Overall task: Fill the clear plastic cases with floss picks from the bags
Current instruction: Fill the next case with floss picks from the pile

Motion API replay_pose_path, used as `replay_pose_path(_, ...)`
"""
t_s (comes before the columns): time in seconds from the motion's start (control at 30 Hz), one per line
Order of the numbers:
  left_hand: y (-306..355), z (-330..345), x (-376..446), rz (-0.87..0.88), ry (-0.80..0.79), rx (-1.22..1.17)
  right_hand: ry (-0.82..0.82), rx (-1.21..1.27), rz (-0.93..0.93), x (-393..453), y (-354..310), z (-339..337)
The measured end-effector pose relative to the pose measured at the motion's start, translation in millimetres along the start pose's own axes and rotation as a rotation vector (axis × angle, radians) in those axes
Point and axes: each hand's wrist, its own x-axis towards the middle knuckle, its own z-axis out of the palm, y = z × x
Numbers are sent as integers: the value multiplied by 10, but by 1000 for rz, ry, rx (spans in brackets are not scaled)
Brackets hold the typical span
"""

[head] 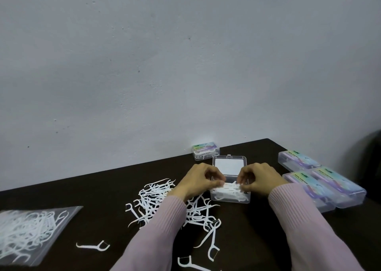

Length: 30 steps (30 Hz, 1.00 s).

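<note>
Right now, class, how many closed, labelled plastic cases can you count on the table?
4. One small case sits by the wall behind the open case; three cluster at the right edge. Others may lie out of view.

We see a bench (107,190) with a dark, matt surface, no grain showing that we can tell. The open case (231,196) is clear hard plastic, smooth and lightly glossy, with a pale sheet behind its raised lid (228,164). The closed cases (338,190) are the same clear plastic, carrying glossy printed labels in purple and blue. The picks (156,196) are white moulded plastic, smooth, with a thin dark thread across each fork. The bag (31,231) is thin transparent film, slightly shiny and creased. Our sleeves (156,231) are pink ribbed knit cloth, soft and matt. The wall (165,64) is painted plaster, matt, faintly rough and speckled.
</note>
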Motion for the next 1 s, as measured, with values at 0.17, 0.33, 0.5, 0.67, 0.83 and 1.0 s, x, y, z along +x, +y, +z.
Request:
replay_pose_path(0.17, 20, -32, -18, -21, -79, -44, 11, -121, -7, 11, -5, 18)
replay_pose_path(0.33, -16, -53, -14, -42, -58, -91, 66, -158, 16, 8, -16, 17)
replay_pose_path(0.5, 7, -54, -22, -46, -68, -110, 68, -96, -35, 5, -62, 12)
replay_pose_path(0.67, 12, -105, -41, -38, 31, -147, 90, -22, -125, 11, -114, 59)
replay_pose_path(0.83, -23, -204, -195, -24, 29, -89, 109, -17, -212, -13, -225, 95)
replay_pose_path(1.0, -101, -370, -519, -38, 67, -61, 15, -17, -372, -113, -481, 61)
